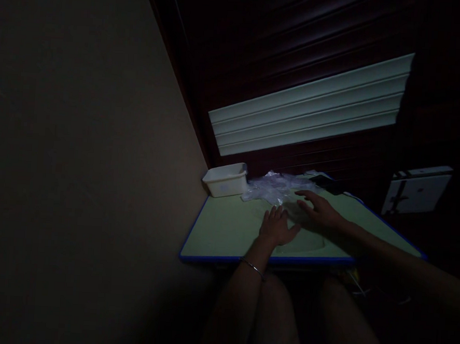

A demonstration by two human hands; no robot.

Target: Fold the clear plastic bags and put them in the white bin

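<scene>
Head view | left hand (277, 229) spread over pale tabletop (227, 223) | right hand (322, 212) unclenched, loosely curved, near clear plastic (266, 188)

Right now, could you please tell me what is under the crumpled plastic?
The crumpled plastic lies on the pale green tabletop, which shows along its near edge; whatever else may lie beneath is covered.

landmark: blue-edged table (226, 226) | left hand (278, 228): fingers spread, over table's middle, contact unclear | right hand (318, 211): fingers curved, right of table's middle | crumpled clear plastic (270, 188): table's far side | white bin (227, 185): table's far left corner | white box (419, 193): beyond table's right edge
</scene>
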